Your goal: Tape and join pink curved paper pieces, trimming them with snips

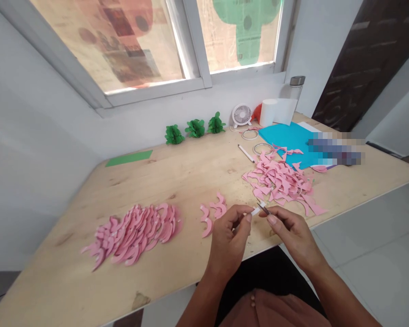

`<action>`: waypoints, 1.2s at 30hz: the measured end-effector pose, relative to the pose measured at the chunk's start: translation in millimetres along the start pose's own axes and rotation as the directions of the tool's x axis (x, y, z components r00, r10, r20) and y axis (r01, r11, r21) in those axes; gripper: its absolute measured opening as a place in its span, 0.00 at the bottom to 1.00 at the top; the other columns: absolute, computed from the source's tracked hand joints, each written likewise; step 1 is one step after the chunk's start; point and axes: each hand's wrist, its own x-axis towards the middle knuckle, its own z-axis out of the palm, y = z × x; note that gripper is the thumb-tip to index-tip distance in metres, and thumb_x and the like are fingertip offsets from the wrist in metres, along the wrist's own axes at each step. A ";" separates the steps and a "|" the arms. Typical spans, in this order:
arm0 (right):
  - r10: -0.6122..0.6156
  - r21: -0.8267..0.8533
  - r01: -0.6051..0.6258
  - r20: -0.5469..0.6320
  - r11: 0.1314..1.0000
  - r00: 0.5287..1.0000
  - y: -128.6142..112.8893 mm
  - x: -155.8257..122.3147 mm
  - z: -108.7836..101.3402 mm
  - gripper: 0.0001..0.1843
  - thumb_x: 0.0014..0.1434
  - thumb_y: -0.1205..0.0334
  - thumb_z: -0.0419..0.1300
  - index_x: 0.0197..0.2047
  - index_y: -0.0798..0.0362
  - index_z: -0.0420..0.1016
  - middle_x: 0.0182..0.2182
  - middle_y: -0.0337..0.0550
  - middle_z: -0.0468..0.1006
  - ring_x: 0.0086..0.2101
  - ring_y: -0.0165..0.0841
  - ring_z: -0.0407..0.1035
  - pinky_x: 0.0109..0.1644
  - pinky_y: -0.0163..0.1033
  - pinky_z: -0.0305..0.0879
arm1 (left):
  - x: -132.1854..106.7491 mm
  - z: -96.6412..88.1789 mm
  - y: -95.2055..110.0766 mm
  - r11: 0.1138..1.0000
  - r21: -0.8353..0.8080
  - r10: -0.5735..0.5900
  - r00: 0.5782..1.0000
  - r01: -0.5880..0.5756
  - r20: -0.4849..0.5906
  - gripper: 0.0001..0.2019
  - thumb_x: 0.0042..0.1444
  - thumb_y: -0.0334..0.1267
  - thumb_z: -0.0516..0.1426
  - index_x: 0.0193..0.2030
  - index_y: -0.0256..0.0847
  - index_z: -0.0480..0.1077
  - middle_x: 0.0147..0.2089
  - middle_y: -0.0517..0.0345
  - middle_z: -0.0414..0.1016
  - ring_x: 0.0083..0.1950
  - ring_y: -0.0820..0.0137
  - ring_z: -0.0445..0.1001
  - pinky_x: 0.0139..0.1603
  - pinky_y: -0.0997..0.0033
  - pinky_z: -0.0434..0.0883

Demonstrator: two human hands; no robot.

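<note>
Holding a short white strip (256, 211) right of centre in the lower half of the frame, close to the front edge of the surface (177, 181). Pinching the strip between thumb and forefinger with left grip (232, 232); closed on a slim dark pointed tool (265, 209) with right grip (291, 227). Cannot tell tweezers from scissors, nor spread tips from joined ones. Probably peeling or snipping at the strip's free end. Seems to call for a steady left pinch and fine lining-up of tool tips with that end. For the strip: long axis slanting, free end pointing up and right in the frame. For the tool: pointing up and left, crossing the strip. Also note few pink arcs (207, 222) just left of left grip, big pink pile (139, 231) lower left, pink scraps (281, 177) right of centre.
</note>
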 end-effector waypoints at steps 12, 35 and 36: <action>-0.027 -0.019 0.028 0.035 0.999 0.999 7.4 2.1 0.2 0.18 0.60 0.48 0.56 0.41 0.51 0.80 0.33 0.42 0.79 0.36 0.38 0.71 0.38 0.37 0.65 | -2.5 -0.4 -1.2 0.994 0.105 0.007 1.000 -0.010 0.028 0.10 0.59 0.37 0.53 0.42 0.39 0.75 0.23 0.64 0.62 0.23 0.76 0.57 0.24 0.76 0.55; -0.086 -0.131 0.081 -0.032 0.988 0.996 9.9 -1.1 2.0 0.14 0.60 0.52 0.56 0.41 0.50 0.78 0.31 0.41 0.78 0.40 0.40 0.70 0.38 0.37 0.62 | -2.5 -0.3 1.0 0.997 0.073 -0.018 0.999 0.016 0.034 0.09 0.58 0.37 0.53 0.40 0.38 0.73 0.22 0.65 0.60 0.23 0.76 0.57 0.24 0.76 0.54; -0.089 -0.138 0.084 -0.031 0.987 0.996 10.0 -0.4 2.0 0.14 0.60 0.52 0.56 0.41 0.51 0.78 0.31 0.41 0.77 0.39 0.39 0.69 0.37 0.37 0.62 | -2.5 -0.4 0.7 0.998 0.066 -0.017 0.999 0.015 0.033 0.09 0.58 0.37 0.53 0.40 0.38 0.73 0.22 0.65 0.60 0.24 0.76 0.57 0.24 0.76 0.54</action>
